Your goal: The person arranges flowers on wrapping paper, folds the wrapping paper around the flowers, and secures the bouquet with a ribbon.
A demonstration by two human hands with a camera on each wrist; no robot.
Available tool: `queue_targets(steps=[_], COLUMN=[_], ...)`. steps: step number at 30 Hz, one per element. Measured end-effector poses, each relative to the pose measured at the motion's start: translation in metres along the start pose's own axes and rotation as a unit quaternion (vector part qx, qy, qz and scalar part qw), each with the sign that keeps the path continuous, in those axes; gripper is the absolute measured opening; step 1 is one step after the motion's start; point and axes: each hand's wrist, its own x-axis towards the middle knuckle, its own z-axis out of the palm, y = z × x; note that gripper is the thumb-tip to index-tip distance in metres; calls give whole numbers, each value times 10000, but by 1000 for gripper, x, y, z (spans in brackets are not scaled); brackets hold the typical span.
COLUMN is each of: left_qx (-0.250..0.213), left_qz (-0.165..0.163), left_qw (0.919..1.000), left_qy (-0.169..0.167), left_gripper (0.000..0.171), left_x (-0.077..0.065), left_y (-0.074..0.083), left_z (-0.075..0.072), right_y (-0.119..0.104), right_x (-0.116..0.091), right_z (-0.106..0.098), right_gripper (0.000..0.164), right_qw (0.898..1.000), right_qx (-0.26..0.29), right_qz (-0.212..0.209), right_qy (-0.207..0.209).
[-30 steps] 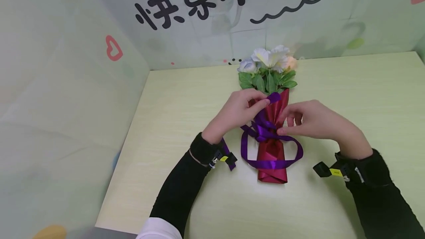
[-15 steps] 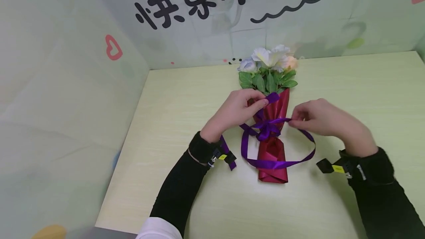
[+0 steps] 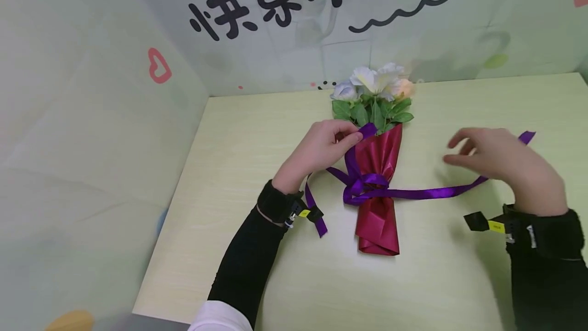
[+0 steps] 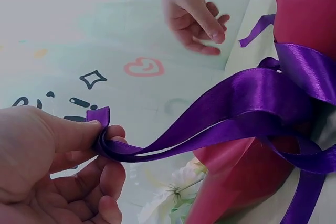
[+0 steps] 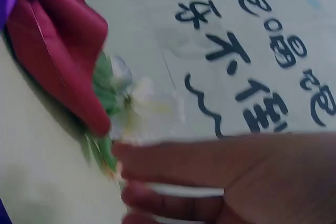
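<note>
A bouquet in shiny red wrapping [image 3: 378, 155] lies on the table, its white, lilac and peach flowers [image 3: 376, 81] toward the wall. Purple ribbon [image 3: 424, 194] is knotted round its narrow waist. Between thumb and fingers, my left hand [image 3: 317, 149] pinches a doubled length of this ribbon [image 4: 231, 98], drawn up toward the flowers. Right of the bouquet, my right hand [image 3: 510, 160] hovers with loosely bent fingers and nothing between them. A long ribbon tail runs rightward from the knot and passes behind that hand, its tip [image 3: 528, 137] showing beyond.
The pale wooden table [image 3: 239, 269] meets a printed wall [image 3: 285, 65] just behind the flowers. Another ribbon tail [image 3: 317, 218] hangs down beside the left wrist. A wrist camera [image 3: 487, 222] juts from the right cuff.
My right hand has drawn the ribbon out to the right and let go, so the loop below the knot is now a straight tail. My left hand has shifted slightly left, keeping its pinch.
</note>
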Motion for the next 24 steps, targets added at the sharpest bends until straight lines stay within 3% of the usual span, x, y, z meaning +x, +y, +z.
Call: queue_targets(steps=[2, 4, 7, 11, 16, 18, 20, 24], left_qx=[-44, -125, -280, -427, -482, -479, -456, -427], left_qz=[8, 28, 109, 236, 317, 339, 400, 548], left_qw=[10000, 9999, 9995, 9988, 9982, 9981, 9979, 9972], left_qy=[17, 49, 101, 41, -129, -179, -217, -260], left_gripper=[24, 24, 24, 23, 23, 23, 23, 20], left_x=[0, -1, -2, -3, -6, -7, -7, -8], left_y=[0, 0, 0, 2, 4, 4, 4, 3], left_z=[0, 0, -1, -5, -11, -12, -13, -14], right_y=[-25, -48, -69, -76, -73, -69, -62, -40], right_x=[12, 21, 28, 30, 33, 30, 24, 10], right_z=[17, 36, 54, 61, 61, 56, 48, 30], right_gripper=[28, 17, 13, 17, 4, 6, 9, 6], right_qw=[9931, 9771, 9577, 9582, 9568, 9565, 9613, 9783], right_qx=[186, 389, 560, 481, 388, 438, 498, 427], right_qz=[-1081, -1992, -2642, -2578, -2716, -2738, -2534, -1614], right_qy=[-407, -637, -991, -1143, -965, -910, -958, -1230])
